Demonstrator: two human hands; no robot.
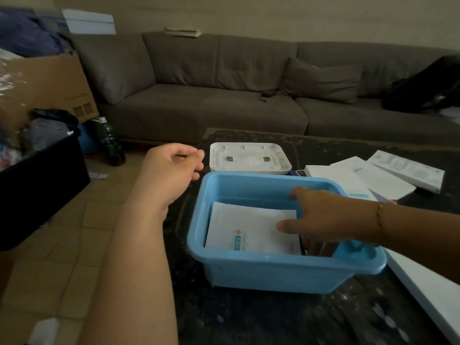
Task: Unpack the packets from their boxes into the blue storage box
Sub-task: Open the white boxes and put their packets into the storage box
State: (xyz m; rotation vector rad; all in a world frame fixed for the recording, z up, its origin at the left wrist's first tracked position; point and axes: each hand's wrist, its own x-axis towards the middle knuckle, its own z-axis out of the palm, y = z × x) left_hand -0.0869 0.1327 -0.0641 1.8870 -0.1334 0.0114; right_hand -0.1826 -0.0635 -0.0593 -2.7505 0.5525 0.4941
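The blue storage box [261, 272] stands on the dark table in the middle of the view. White packets [244, 227] with a red cross mark lie flat inside it. My right hand [323, 217] reaches into the box from the right. Its thumb lies on top of the packets and its fingers curl down past their right edge, partly hidden in shadow. My left hand [171, 165] hovers left of the box, fingers loosely curled and holding nothing. Flat white packet boxes [388, 175] lie fanned out at the back right of the table.
A white lid [250, 158] lies upside down just behind the blue box. A long white panel [428, 292] runs along the table's right edge. A grey sofa [224, 95] stands behind. On the left are a black bin [39, 188], a bottle [112, 143] and a cardboard carton [49, 83].
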